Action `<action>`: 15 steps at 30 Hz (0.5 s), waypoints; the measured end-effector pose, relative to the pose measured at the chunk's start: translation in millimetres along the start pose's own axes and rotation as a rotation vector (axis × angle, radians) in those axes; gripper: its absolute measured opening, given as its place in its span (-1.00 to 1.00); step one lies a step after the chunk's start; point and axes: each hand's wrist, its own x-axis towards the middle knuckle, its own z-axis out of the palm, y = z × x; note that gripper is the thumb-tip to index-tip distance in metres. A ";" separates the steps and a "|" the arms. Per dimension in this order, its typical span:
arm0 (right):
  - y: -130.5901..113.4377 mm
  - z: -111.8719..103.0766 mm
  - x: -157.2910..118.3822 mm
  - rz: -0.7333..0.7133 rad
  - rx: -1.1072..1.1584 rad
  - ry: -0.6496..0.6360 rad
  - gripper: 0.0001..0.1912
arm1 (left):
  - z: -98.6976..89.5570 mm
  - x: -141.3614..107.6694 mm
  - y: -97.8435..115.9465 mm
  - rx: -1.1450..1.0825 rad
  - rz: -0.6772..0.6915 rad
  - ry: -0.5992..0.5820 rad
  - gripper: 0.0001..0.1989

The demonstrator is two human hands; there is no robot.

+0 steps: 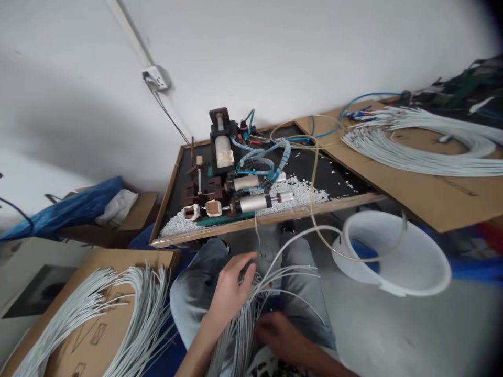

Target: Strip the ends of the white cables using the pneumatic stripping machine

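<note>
A bundle of thin white cables [241, 335] lies across my lap, some of its ends fanning out to the right. My left hand [231, 288] is over the left side of the bundle, its fingers apart, with nothing visibly gripped. Lower and to the right, my right hand [275, 332] is beside the cables, dark and blurred, and its fingertips cannot be made out. Beyond my knees a pneumatic device with metal cylinders [251, 203] stands on a black wood-edged table [267, 215] strewn with small white pieces [304, 192].
A white bucket [412, 251] stands at the right, a yellowish hose [314, 173] passing over it. Coiled white cables [424, 162] lie on cardboard [393, 180] at the right, and more cables [137, 309] on cardboard [90, 335] at the left. A socket [156, 77] is on the wall.
</note>
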 end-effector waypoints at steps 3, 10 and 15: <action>-27.5 26.6 -12.1 -0.118 0.086 -0.258 -0.67 | 6.3 -22.5 -14.9 0.082 -0.070 -0.137 -0.67; -51.5 66.3 10.9 -0.363 -0.061 -0.734 -0.41 | -32.6 -118.9 -75.7 0.325 -0.177 -0.227 -0.26; -48.9 89.9 4.4 -0.408 -0.179 -0.791 -0.70 | -70.0 -191.6 -99.0 0.486 -0.480 0.109 -0.44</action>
